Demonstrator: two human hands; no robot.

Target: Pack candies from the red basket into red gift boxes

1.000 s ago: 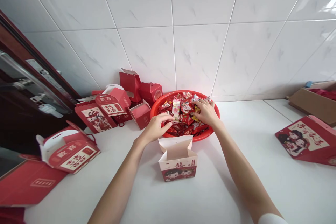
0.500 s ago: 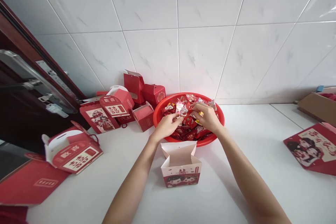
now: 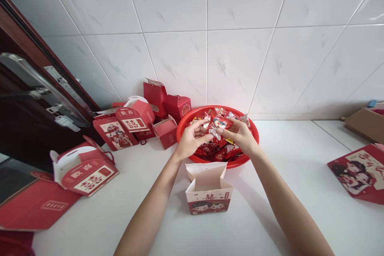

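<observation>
A red plastic basket (image 3: 255, 138) stands against the wall, filled with candies in mostly red wrappers. Above the pile, a red wrapped candy (image 3: 221, 122) with a printed figure is between my hands. My right hand (image 3: 241, 137) pinches it, thumb across its front. My left hand (image 3: 191, 140) is curled on the other side, thumb and fingers on small wrapped sweets; their exact edges are hard to make out. Just in front of the basket, an open paper gift box (image 3: 209, 202) with cartoon faces stands upright between my forearms, and its visible inside holds nothing.
Several red gift boxes (image 3: 136, 116) are grouped left of the basket. An open handled box (image 3: 87, 174) stands nearer, beside a red box (image 3: 39, 204). At right are another red box (image 3: 360, 172) and a cardboard carton (image 3: 364, 124). A dark door (image 3: 33, 108) borders the left.
My fingers have come up from the pile and spread wider, and the red wrapped candy now shows between my hands. The view has shifted slightly.
</observation>
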